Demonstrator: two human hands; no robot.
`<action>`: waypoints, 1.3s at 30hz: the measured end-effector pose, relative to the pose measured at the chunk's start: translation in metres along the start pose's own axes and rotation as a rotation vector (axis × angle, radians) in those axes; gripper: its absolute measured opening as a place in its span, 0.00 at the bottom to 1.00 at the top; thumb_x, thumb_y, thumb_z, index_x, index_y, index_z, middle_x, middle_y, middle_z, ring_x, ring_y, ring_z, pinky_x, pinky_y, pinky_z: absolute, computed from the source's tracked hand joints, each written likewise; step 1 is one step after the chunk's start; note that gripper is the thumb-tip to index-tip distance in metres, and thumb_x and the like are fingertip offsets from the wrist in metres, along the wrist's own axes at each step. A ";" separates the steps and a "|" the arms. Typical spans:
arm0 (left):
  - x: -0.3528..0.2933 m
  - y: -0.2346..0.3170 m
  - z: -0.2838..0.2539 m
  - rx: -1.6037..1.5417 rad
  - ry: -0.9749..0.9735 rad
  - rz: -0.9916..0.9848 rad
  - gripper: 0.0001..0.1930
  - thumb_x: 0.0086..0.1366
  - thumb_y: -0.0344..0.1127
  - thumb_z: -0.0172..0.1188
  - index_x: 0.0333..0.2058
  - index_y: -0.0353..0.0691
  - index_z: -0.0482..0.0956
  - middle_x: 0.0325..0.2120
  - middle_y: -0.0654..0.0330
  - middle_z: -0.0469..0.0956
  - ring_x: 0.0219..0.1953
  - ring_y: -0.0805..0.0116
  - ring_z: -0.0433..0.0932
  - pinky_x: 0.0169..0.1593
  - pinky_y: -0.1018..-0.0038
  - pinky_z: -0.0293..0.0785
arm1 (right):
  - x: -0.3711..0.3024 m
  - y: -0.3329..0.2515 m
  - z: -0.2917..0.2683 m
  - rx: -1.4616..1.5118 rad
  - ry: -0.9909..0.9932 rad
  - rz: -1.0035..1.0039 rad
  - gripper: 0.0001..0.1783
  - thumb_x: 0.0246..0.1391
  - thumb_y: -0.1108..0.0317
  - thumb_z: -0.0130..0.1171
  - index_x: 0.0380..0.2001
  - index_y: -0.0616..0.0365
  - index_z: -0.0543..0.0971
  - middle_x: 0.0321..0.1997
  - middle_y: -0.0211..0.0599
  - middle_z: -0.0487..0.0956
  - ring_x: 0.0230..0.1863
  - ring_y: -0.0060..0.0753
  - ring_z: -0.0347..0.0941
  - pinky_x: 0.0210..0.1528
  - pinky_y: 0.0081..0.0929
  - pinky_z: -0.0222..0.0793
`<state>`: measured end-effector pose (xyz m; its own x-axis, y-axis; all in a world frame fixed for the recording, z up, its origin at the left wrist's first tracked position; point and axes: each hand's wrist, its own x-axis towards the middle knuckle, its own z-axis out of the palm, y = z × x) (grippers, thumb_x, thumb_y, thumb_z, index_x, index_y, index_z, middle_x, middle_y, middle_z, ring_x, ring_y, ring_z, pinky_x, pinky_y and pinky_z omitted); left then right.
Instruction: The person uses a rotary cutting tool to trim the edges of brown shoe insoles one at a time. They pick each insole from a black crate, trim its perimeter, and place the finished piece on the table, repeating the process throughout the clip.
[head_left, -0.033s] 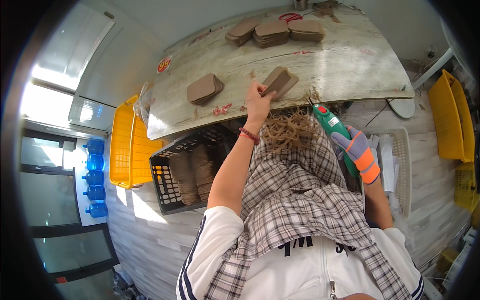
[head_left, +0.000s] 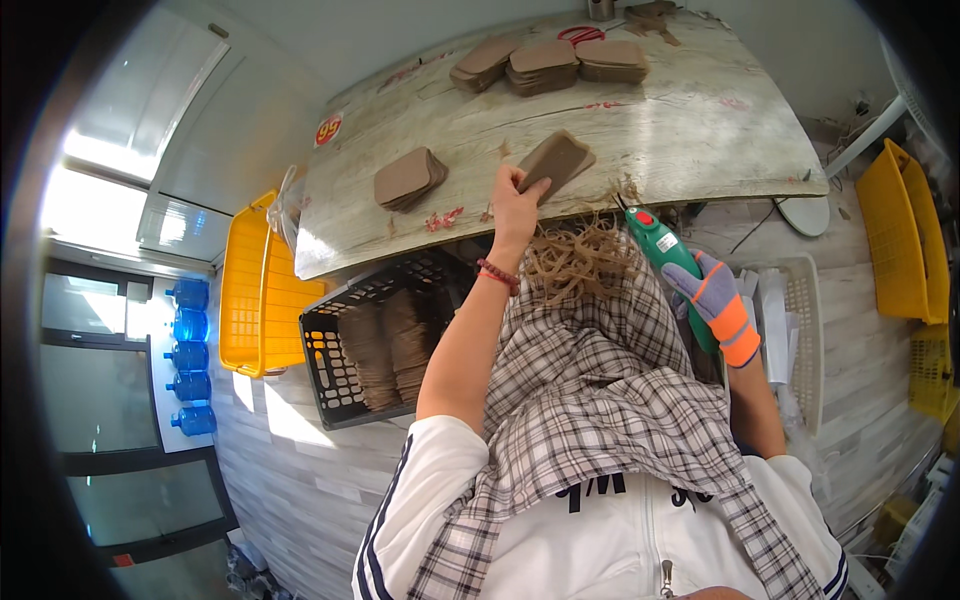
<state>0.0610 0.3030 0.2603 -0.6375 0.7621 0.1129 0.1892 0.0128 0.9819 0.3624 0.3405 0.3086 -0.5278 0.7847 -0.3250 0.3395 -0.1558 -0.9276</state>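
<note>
Stack: brown stack [head_left: 556,161] of flat leather-like pieces lies near the front edge of the table [head_left: 700,130], tilted, one corner toward the edge.
Left hand: bare left hand [head_left: 518,203] reaches up from below; fingers clamp the stack's near-left corner, thumb under or beside it, cannot tell which.
Right hand: right hand [head_left: 722,308] in a grey, orange and purple glove is wrapped tight around the body of a green cutter [head_left: 665,250].
Cutter: its tip points up at the table edge, just below and right of the stack; whether it runs cannot be told.
Trimmings: a curly heap of tan trimmings [head_left: 575,262] rests on the plaid cloth [head_left: 600,390] in the lap, between the hands.
Other stacks: one pile [head_left: 408,180] lies left on the table, three piles [head_left: 545,66] at the far side, well apart.
Crate: black crate [head_left: 372,345] with more brown pieces stands under the table's left part; yellow bin [head_left: 255,290] beside it.
Risk 1: stack is gripped at one corner only; judged likely to fan apart or slide off the edge if pulled.
Risk 2: bare left fingers sit near the cutter tip; a slip could nick them.
Risk 3: trimmings close to the tip could snag it.
Risk 4: loose pieces could drop past the crate.
</note>
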 end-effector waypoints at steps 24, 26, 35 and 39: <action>-0.041 0.060 0.085 -1.312 0.095 -0.207 0.20 0.59 0.19 0.56 0.49 0.39 0.68 0.45 0.59 0.73 0.47 0.64 0.74 0.52 0.71 0.73 | -0.007 -0.037 0.013 0.292 0.047 -0.054 0.18 0.50 0.62 0.64 0.38 0.62 0.73 0.20 0.28 0.72 0.15 0.17 0.68 0.17 0.17 0.64; -0.046 0.059 0.086 -1.275 0.059 -0.212 0.19 0.59 0.19 0.55 0.49 0.38 0.68 0.45 0.58 0.73 0.47 0.64 0.74 0.52 0.71 0.73 | -0.004 -0.038 0.011 0.258 0.071 -0.088 0.17 0.50 0.61 0.64 0.37 0.62 0.73 0.20 0.27 0.72 0.15 0.16 0.68 0.17 0.16 0.64; -0.067 0.039 0.082 -1.133 -0.078 -0.218 0.17 0.60 0.19 0.54 0.48 0.35 0.68 0.44 0.55 0.75 0.45 0.62 0.76 0.48 0.66 0.76 | 0.007 -0.040 -0.006 0.189 0.076 -0.113 0.17 0.53 0.61 0.62 0.40 0.61 0.73 0.20 0.26 0.71 0.17 0.16 0.68 0.18 0.16 0.63; -0.065 0.035 0.057 -0.954 -0.145 -0.244 0.15 0.59 0.19 0.55 0.46 0.34 0.71 0.41 0.55 0.77 0.40 0.63 0.78 0.44 0.67 0.79 | -0.004 -0.052 -0.013 0.171 0.043 -0.069 0.18 0.53 0.59 0.61 0.40 0.61 0.72 0.19 0.27 0.71 0.17 0.18 0.68 0.18 0.18 0.66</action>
<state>0.1513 0.2910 0.2791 -0.4696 0.8805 -0.0656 -0.6550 -0.2976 0.6945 0.3571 0.3534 0.3607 -0.5102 0.8215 -0.2545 0.1643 -0.1974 -0.9665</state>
